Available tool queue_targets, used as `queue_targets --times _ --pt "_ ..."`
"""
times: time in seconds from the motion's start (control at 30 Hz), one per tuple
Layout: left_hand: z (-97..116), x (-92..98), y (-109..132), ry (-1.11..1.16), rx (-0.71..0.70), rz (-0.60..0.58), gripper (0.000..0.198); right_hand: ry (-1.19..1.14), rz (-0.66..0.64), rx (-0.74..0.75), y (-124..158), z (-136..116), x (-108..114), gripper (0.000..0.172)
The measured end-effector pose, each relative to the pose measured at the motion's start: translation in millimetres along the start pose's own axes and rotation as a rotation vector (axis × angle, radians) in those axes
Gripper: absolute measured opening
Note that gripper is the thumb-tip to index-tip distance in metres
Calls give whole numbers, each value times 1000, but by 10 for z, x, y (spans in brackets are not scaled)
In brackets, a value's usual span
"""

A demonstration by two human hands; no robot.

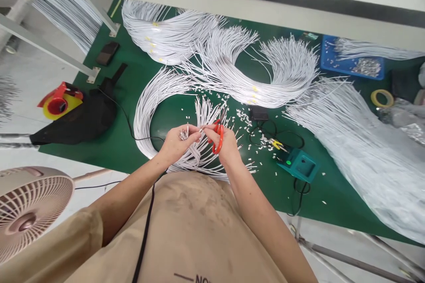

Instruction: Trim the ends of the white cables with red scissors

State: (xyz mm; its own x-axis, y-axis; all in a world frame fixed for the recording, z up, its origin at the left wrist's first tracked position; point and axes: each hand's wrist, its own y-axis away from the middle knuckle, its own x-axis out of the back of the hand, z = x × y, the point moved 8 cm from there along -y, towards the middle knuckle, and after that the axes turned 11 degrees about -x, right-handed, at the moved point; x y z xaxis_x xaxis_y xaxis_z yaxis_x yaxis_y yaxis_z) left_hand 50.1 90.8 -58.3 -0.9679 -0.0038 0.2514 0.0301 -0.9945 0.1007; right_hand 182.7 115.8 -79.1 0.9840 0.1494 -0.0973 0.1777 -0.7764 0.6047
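At frame centre, the left hand point(177, 143) curls round small pale pieces point(183, 134), the right hand point(229, 147) grips red-handled scissors point(220, 137), over white wires point(203, 108), probably light, springy, best pinched near the tips.

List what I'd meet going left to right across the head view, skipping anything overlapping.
Tape dispenser → left hand → red scissors → black box → teal holder → tape roll.
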Motion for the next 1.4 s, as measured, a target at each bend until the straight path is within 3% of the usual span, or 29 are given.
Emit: queue_targets --times 0.43,0.57,0.73,0.87,1.0,1.07,1.23,1.3,1.4 --pt "-17 9 -11 -68 -6 57 17 -57 86 -20 26 -31 33 17" --pt "-58 -40 -18 145 21 48 27 -220 -4 -68 -30 66 -37 14" --pt "-57 -206 -16 420 74 -131 49 -289 -78 -96 -108 161 -120 15" --pt "-20 -234 -11 375 91 -220 49 -125 115 -56 -144 169 85 19" --pt "-39 -148 -60 119 64 -224 32 91 450 237 30 -150 395 21" --pt "-75 -101 -82 -2 66 -219 29 167 498 373 138 -334 393 19" --pt "-63 -68 -106 -126 14 -211 25 309 203 460 124 -511 25 17" --pt "-57 -70 -100 -100 8 -184 22 357 122 415 59 -469 -68 17" --pt "-97 -62 -79 54 32 -93 28 391 100 288 -38 -362 -81 16"
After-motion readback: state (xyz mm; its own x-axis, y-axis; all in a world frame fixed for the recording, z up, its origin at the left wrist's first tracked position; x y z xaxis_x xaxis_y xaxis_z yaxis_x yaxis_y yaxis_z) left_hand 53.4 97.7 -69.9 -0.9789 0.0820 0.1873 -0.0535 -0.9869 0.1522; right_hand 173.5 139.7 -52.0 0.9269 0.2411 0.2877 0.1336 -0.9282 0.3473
